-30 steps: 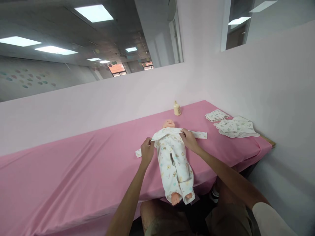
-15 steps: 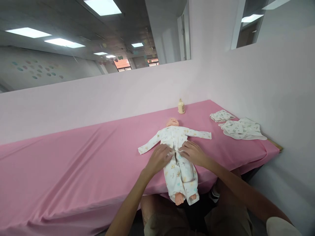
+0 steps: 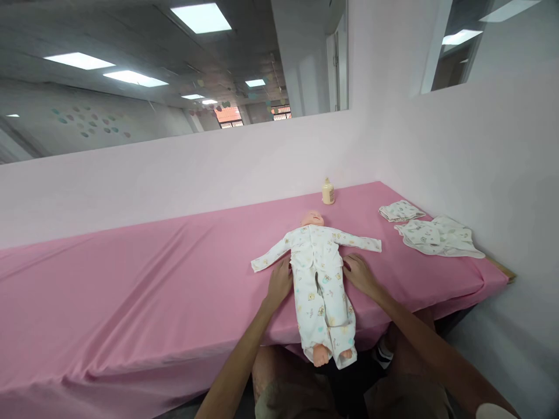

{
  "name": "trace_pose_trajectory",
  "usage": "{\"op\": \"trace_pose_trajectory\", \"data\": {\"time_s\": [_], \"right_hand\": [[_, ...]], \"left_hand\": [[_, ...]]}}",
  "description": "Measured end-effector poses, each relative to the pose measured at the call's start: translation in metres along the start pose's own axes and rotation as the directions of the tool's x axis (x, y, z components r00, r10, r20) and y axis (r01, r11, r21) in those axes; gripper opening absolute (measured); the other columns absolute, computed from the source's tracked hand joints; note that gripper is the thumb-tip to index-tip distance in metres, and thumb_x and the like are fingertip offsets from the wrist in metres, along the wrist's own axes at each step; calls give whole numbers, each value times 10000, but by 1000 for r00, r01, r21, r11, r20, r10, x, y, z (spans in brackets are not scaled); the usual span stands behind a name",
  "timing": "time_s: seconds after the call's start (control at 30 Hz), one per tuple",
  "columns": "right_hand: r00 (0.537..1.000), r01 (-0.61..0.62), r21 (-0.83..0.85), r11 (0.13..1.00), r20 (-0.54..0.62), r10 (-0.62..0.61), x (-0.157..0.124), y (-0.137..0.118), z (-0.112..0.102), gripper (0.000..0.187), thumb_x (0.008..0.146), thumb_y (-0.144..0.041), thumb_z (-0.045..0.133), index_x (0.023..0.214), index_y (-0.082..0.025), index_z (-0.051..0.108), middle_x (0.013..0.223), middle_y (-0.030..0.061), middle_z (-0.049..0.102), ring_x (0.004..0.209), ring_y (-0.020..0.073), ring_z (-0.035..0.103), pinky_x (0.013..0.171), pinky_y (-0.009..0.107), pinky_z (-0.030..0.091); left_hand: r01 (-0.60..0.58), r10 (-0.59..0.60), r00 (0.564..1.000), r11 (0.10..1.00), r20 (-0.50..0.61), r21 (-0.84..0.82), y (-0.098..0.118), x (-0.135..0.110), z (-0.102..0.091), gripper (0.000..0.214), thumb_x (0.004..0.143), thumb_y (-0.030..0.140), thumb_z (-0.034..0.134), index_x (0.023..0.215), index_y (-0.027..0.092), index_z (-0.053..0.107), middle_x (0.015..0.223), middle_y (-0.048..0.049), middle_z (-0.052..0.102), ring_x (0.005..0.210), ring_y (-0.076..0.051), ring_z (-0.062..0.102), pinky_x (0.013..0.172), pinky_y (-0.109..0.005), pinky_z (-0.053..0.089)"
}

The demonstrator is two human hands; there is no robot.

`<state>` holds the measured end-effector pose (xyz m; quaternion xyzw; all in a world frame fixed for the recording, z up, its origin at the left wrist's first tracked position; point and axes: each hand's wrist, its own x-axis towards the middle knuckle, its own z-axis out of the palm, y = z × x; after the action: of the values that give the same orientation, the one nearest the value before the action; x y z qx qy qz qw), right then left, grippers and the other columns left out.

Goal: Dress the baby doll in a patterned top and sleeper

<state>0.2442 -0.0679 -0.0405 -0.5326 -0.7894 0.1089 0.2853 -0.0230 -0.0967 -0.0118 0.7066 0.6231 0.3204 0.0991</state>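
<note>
Left hand: left hand [image 3: 279, 281] open, palm down, fingers together, flat on the cloth at the doll's waist, fingertips at the hem of the top.
Right hand: right hand [image 3: 358, 272] open likewise, flat, touching the opposite hip; neither hand grips anything.
Item between hands: plastic baby doll in a white printed cotton two-piece sleepsuit [image 3: 321, 279], on its back, head away from the hands, sleeves spread wide, front closed, fabric lying smooth.
Item position: lengthwise across the near edge; bare feet hang past the edge, below both wrists.
Step, as judged: dressing looks complete; the hands bracket the finished doll.
Further handling calls for: support under the torso, since the legs overhang.
Under the hands: pink satin-like table cover [image 3: 131, 291], creased to the left hand's side.
Beyond the head: small cream feeding bottle [image 3: 328, 191], upright by the wall.
Beyond the right hand: folded white printed cloth [image 3: 400, 210] and loose pile of white printed baby clothes [image 3: 439, 237], well apart.
</note>
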Motion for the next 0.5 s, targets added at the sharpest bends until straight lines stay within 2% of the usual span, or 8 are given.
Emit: {"op": "trace_pose_trajectory", "data": {"time_s": [0.1, 0.17, 0.3, 0.4, 0.5], "right_hand": [[1000, 5, -21, 1000, -22, -5, 2, -3, 2, 286, 908, -163, 365, 705, -195, 564, 775, 54, 629, 765, 208, 559, 748, 322, 406], [999, 2, -1, 1000, -46, -2, 1, -4, 1, 307, 919, -172, 351, 683, -199, 547, 740, 49, 615, 725, 201, 547, 707, 313, 392], [999, -6, 37, 999, -53, 8, -1, -4, 0, 258, 897, -169, 406, 679, -193, 543, 724, 49, 606, 715, 199, 539, 678, 305, 380], [999, -8, 40, 999, -45, 9, -3, -6, -2, 187, 872, -154, 445, 735, -175, 569, 767, 67, 627, 750, 211, 546, 718, 321, 394], [999, -3, 51, 999, -52, 5, -7, -9, -7, 146, 862, -140, 460, 818, -163, 597, 837, 82, 650, 809, 226, 564, 766, 334, 412]], "left_hand": [[16, -12, 999, 997, -48, 79, 1, -4, -1, 306, 902, 180, 349, 1044, 156, 619, 1068, -120, 678, 978, -274, 622, 821, -395, 482], [35, -24, 998, 977, -54, 211, 1, -13, -3, 277, 886, 153, 350, 919, 170, 625, 936, -115, 680, 905, -275, 617, 787, -393, 472], [-70, 72, 997, 877, 16, 475, 1, -40, 1, 249, 813, 67, 381, 795, 184, 600, 839, -115, 650, 863, -285, 576, 773, -397, 440], [-117, 111, 993, 868, 41, 483, 4, -52, 3, 232, 819, 80, 392, 790, 181, 599, 850, -123, 643, 870, -290, 558, 778, -405, 432], [-96, 73, 994, 934, 81, 345, 10, -49, -7, 246, 861, 132, 374, 762, 187, 592, 837, -107, 642, 862, -279, 557, 781, -410, 443]]}}
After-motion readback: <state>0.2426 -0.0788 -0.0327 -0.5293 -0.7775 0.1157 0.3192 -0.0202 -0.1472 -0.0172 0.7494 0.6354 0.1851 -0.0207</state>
